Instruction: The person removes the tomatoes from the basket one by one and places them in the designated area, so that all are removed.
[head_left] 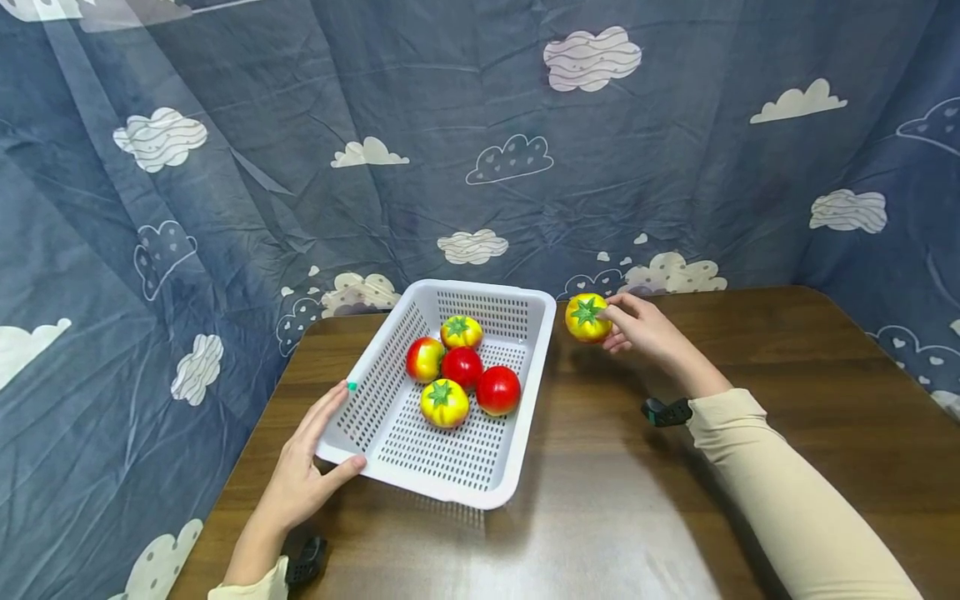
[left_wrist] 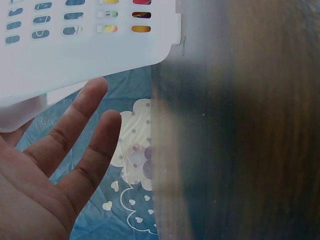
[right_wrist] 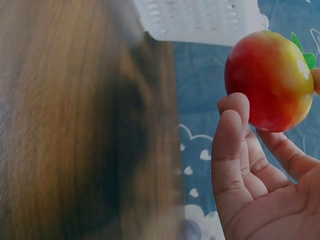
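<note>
A white perforated plastic basket [head_left: 483, 500] sits on the table and contains several glossy red and yellow tomatoes, one of them a red tomato [head_left: 498, 391]. My left hand [head_left: 303, 471] rests at its near left corner, index finger at the left rim and thumb on the front rim. Two other fingers [left_wrist: 95, 160] stretch out fairly straight in the left wrist view. Right of the basket, my right hand [head_left: 637, 332] pinches a yellow-red tomato [head_left: 587, 317] with a green leafy top. The right wrist view shows that tomato's red side [right_wrist: 260, 80] above the fingers.
A brown wooden table [head_left: 600, 467] carries the basket. A blue curtain [head_left: 420, 92] with white clouds hangs behind and to the sides. A black wrist strap [head_left: 666, 412] shows by the right cuff, and another dark strap [head_left: 307, 562] by the left.
</note>
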